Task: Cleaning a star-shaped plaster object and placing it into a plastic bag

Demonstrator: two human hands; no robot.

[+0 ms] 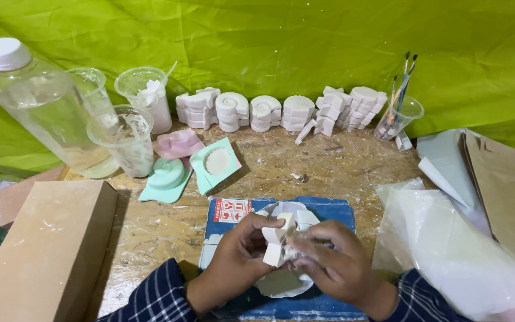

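Both hands meet over a blue box (329, 210) at the front of the table. My left hand (239, 256) grips a small white plaster cast (278, 241), thumb across its top. My right hand (332, 262) presses against the cast's right side, fingers curled on it; whether it holds something small I cannot tell. Under the hands lies a white sheet or plate (281, 285) with plaster dust.
A row of white plaster shell casts (281, 110) lines the back. Mint and pink silicone moulds (189, 161) lie left of centre. A large clear bottle (49, 107), plastic cups (123, 140), a brush cup (397, 116), a brown cardboard box (46, 250) and plastic bags (448, 244) surround the work spot.
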